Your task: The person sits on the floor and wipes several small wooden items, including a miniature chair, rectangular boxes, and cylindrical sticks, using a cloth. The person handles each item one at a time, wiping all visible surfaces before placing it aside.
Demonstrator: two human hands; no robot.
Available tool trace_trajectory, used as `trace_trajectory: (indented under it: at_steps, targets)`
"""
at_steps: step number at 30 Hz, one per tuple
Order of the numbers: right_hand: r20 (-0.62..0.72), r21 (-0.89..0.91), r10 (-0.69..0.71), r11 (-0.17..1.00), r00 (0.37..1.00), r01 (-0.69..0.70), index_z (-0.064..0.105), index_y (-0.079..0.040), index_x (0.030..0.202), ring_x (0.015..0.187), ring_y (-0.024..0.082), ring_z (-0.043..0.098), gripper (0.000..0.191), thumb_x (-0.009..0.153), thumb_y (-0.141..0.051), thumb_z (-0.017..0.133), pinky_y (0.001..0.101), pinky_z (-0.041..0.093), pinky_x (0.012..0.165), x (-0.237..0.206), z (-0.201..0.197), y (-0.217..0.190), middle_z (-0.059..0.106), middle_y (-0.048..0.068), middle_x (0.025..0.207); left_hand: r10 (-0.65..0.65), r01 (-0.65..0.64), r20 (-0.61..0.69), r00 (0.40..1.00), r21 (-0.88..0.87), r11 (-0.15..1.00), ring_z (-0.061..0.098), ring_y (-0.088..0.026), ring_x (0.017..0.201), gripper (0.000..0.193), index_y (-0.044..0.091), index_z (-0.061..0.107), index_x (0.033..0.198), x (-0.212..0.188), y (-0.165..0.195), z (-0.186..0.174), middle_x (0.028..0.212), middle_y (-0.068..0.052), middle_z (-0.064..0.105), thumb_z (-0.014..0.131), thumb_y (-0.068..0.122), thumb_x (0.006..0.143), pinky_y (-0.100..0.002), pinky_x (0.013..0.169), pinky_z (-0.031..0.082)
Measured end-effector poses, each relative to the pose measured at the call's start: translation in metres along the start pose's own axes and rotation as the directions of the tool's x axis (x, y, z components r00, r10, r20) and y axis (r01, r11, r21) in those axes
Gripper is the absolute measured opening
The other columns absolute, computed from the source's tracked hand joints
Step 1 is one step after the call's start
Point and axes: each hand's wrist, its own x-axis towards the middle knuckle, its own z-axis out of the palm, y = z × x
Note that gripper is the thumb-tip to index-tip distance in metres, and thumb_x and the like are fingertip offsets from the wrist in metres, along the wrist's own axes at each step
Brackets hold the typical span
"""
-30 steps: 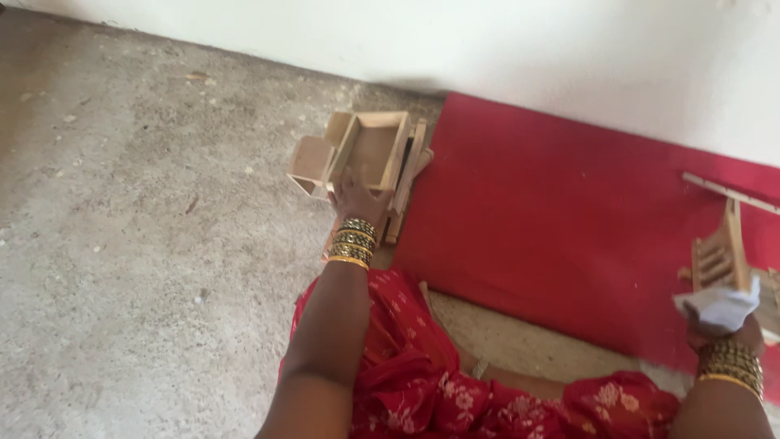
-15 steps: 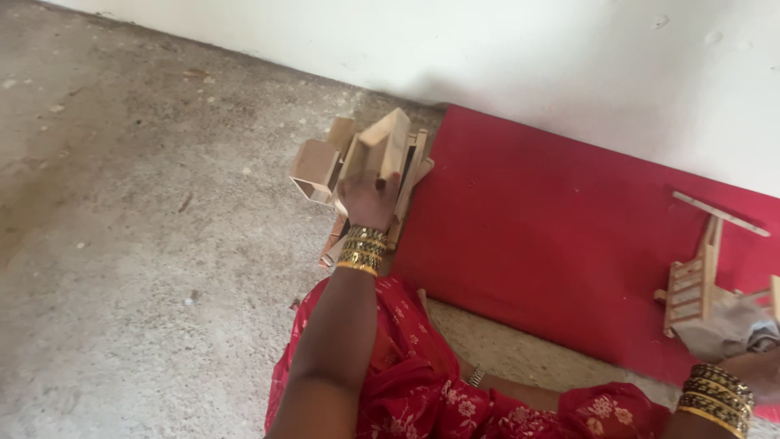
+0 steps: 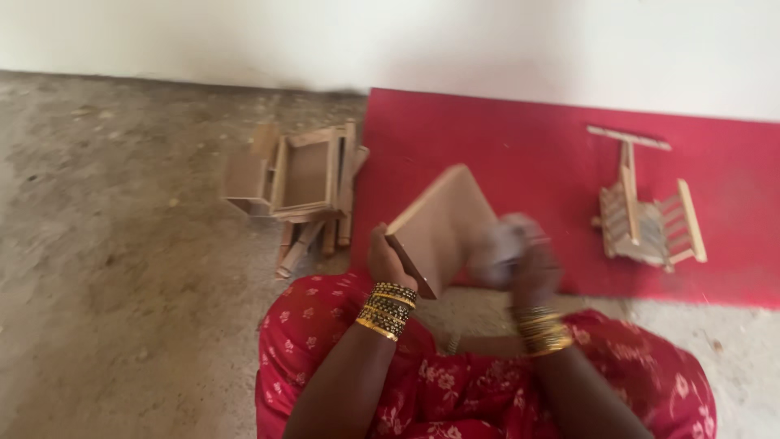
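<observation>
My left hand (image 3: 383, 262) grips the lower edge of a flat wooden board (image 3: 439, 223), held tilted above my lap and the edge of the red mat (image 3: 520, 146). My right hand (image 3: 520, 260) is blurred and holds a crumpled white cloth (image 3: 500, 244) against the board's right side. Both wrists carry gold and dark bangles. My knees in red patterned fabric (image 3: 325, 325) fill the bottom of the view.
A pile of small wooden frames and slats (image 3: 301, 183) lies on the grey concrete floor (image 3: 114, 244), left of the mat. A small wooden slatted piece with a crossbar (image 3: 646, 215) rests on the mat at the right. A white wall (image 3: 406, 41) runs behind.
My left hand left the wooden pile and brought a board toward my lap. My right hand moved in from the right with the white cloth and now meets the board.
</observation>
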Motion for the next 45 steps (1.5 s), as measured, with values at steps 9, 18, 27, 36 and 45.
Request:
trace_trajectory:
  at_steps: [9,18,27,36,45]
  targets:
    - [-0.028,-0.466,-0.300,0.848,0.953,0.254,0.061,0.004,0.118,0.134,0.035,0.054,0.034,0.092,-0.017,0.053,0.0437,0.043,0.115,0.017,-0.020,-0.061,0.058,0.025,0.137,-0.159,0.059,0.245,0.956,0.370,0.927,0.062,-0.018,0.095,0.034,0.010,0.063,0.105,0.012,-0.062,-0.046,0.100,-0.004,0.061,0.057,0.041,0.094,-0.036,0.083,0.052]
    - [0.494,0.142,0.029,0.983,0.869,-0.113,0.061,-0.008,0.119,0.116,0.030,0.063,0.027,0.097,-0.015,0.047,0.0476,0.052,0.102,-0.018,-0.067,-0.126,0.064,0.014,0.124,-0.125,-0.342,0.586,0.801,0.618,0.708,0.069,-0.018,0.086,0.032,0.008,0.056,0.103,-0.024,-0.034,-0.024,0.092,-0.005,0.068,0.062,0.036,0.089,-0.035,0.075,0.058]
    - [-0.256,0.687,0.320,0.724,0.912,-0.061,0.033,0.007,0.156,0.146,0.040,0.041,0.054,0.113,-0.026,0.034,0.0547,0.035,0.119,0.020,-0.014,-0.010,0.040,0.030,0.156,-0.425,0.293,0.323,0.845,0.385,0.875,0.058,-0.016,0.073,0.021,0.007,0.062,0.092,-0.028,-0.057,-0.043,0.078,-0.004,0.060,0.063,0.028,0.093,-0.033,0.064,0.049]
    - [-0.162,0.496,-0.316,0.793,0.935,0.354,0.057,0.002,0.137,0.140,0.037,0.051,0.036,0.107,-0.016,0.047,0.0572,0.031,0.121,-0.064,-0.023,-0.096,0.058,0.021,0.145,-0.331,0.034,0.443,0.834,0.556,0.830,0.068,-0.021,0.067,0.032,0.000,0.059,0.094,-0.033,-0.041,-0.038,0.083,-0.014,0.068,0.046,0.029,0.099,-0.036,0.056,0.055]
    - [-0.258,0.404,-0.361,0.802,0.896,0.440,0.069,-0.011,0.114,0.133,0.035,0.062,0.020,0.103,-0.008,0.053,0.0542,0.037,0.122,-0.015,-0.029,-0.061,0.071,0.012,0.133,-0.098,-0.495,0.754,0.649,0.517,0.698,0.047,-0.008,0.057,0.036,0.006,0.056,0.073,-0.051,-0.035,-0.043,0.065,-0.001,0.052,0.051,0.023,0.104,-0.026,0.050,0.039]
